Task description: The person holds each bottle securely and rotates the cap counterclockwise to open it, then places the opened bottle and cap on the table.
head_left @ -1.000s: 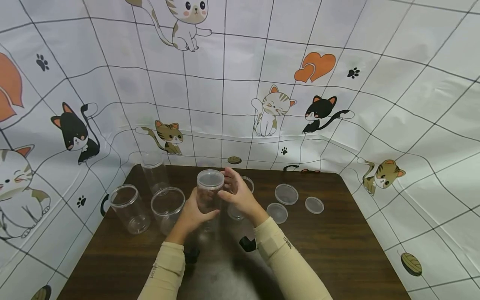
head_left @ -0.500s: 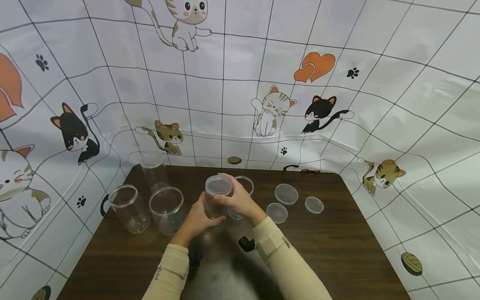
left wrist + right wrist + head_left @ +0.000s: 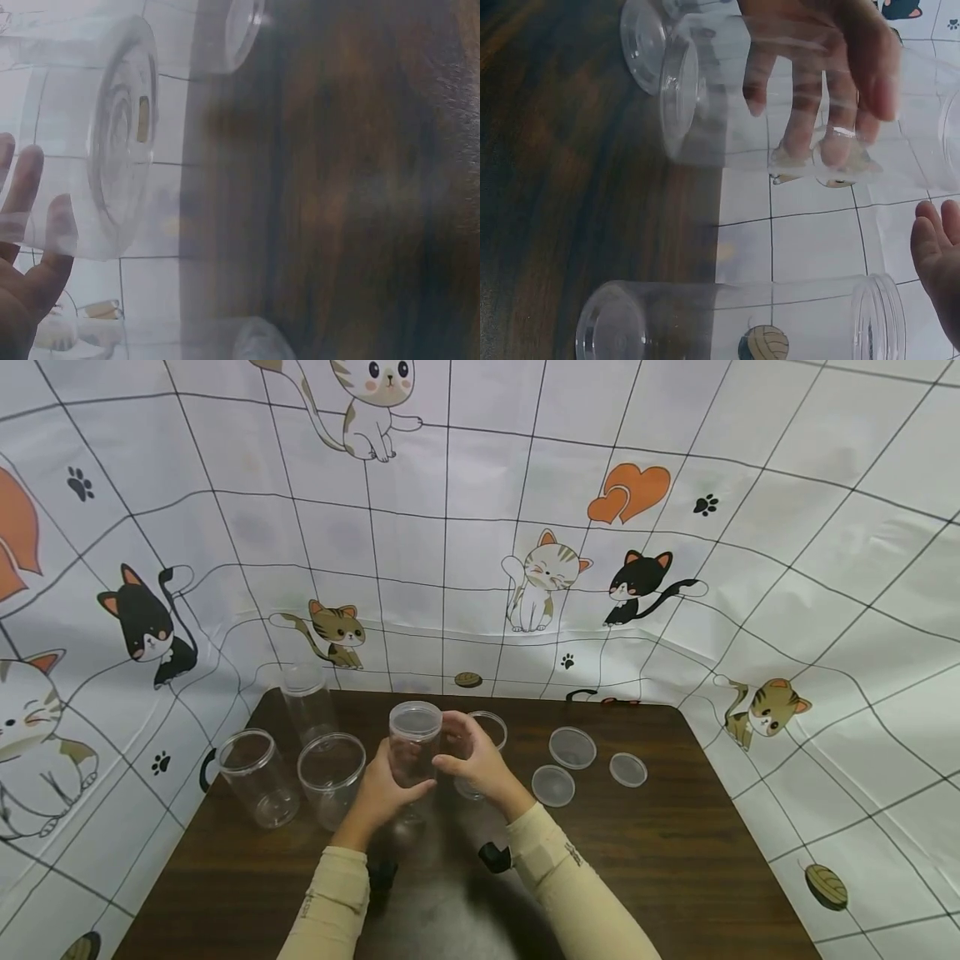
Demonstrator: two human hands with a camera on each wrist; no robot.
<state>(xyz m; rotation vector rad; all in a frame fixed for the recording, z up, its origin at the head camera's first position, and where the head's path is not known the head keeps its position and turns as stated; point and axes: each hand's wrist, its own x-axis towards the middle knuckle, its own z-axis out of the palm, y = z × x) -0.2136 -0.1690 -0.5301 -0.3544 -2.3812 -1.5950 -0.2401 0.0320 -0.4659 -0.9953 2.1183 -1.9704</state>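
A clear plastic jar (image 3: 415, 752) with a lid (image 3: 416, 718) on top is held above the table by my left hand (image 3: 381, 789), its fingers and thumb wrapped round the side. In the left wrist view the round base of this jar (image 3: 124, 135) faces the table. My right hand (image 3: 482, 767) is just to the right of the jar with its fingers loosely bent, and a gap shows between them. In the right wrist view the left hand (image 3: 810, 82) grips the jar (image 3: 735, 112), while the right hand's fingertips (image 3: 928, 232) stay apart from it.
Open clear jars stand at the left: a tall one (image 3: 258, 772), a wider one (image 3: 332, 777) and one at the back (image 3: 306, 706). Another jar (image 3: 491, 720) is partly behind my right hand. Loose lids (image 3: 572, 748) lie to the right on the brown table (image 3: 645, 860).
Half a second ago my right hand gripped the jar's top; now it has let go. The jar in my left hand has shifted a little left and up.
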